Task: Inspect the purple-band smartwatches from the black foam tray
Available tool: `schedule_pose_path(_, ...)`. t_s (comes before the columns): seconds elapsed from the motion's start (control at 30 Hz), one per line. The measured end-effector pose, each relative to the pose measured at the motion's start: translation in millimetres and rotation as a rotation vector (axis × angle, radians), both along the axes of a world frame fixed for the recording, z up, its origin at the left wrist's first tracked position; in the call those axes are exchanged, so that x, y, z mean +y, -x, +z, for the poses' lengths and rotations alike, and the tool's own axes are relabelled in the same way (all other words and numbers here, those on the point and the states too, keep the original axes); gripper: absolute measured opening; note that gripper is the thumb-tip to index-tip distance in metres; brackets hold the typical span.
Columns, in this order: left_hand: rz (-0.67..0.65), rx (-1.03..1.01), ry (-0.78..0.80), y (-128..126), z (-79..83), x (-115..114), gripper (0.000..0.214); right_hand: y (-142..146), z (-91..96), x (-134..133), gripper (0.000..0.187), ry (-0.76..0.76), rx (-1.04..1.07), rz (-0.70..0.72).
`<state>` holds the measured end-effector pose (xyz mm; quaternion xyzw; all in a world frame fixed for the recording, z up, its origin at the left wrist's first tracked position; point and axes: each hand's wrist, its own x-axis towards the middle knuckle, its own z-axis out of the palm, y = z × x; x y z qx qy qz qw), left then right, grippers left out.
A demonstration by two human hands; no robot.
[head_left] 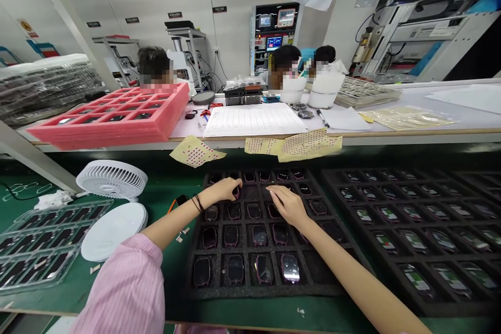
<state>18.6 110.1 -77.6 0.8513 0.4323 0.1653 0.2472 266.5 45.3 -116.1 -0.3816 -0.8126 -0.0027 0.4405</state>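
A black foam tray (245,288) holds rows of dark-screened smartwatch bodies, such as this smartwatch body (259,235), with purplish rims on several. My left hand (224,190) is over a far-left compartment, its thumb and fingers closed on a smartwatch body (236,192) that is partly hidden by them. My right hand (288,204) hovers above the tray's right half, fingers extended and slightly bent, with nothing visible in them. Between both hands are bare compartments in that row. My right hand and forearm cover some of the slots on that side.
At right, another foam tray (395,261) carries watch bodies. To the left are a white fan (113,180) and clear plastic trays (39,240) of dark parts. A shelf above bears a pink foam tray (117,133) and paper sheet (250,120); yellow sticker sheets (309,145) hang over its edge.
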Motion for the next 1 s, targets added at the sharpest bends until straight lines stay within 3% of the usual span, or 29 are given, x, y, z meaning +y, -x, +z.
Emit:
schedule_pose_path(0.13, 0.027, -0.01, -0.036, 4.7, 5.7, -1.2, 0.041, 0.2, 0.0, -1.1, 0.031, -0.007, -0.002, 0.014)
schedule_pose_path(0.33, 0.164, 0.071, -0.062, 44.2, 27.1, -8.6, 0.043, 0.6, -1.9, -0.9, 0.03, -0.02, -0.018, 0.043)
schedule_pose_path(0.47, 0.211, 0.174, 0.02, 61.3, 23.6, -10.9, 0.037, 0.6, -3.8, -0.2, 0.031, 0.004, -0.016, 0.041)
schedule_pose_path(0.57, 0.222, 0.203, 0.06, 61.9, 15.4, -11.0, 0.036, 0.7, -4.7, -0.5, 0.03, 0.032, 0.004, 0.04)
schedule_pose_path(0.73, 0.25, 0.137, 0.052, 61.8, 9.4, -15.7, 0.041, 3.7, -6.3, -2.2, 0.028, 0.212, 0.163, 0.091)
schedule_pose_path(0.9, 0.287, -0.025, -0.051, 57.1, 23.9, -38.9, 0.042, 24.5, -5.6, 1.1, 0.033, 0.309, 0.233, 0.151)
schedule_pose_path(1.0, 0.273, -0.12, -0.096, 36.1, 32.2, -62.1, 0.049, 49.3, -1.1, 1.3, 0.041, 0.493, 0.331, 0.323)
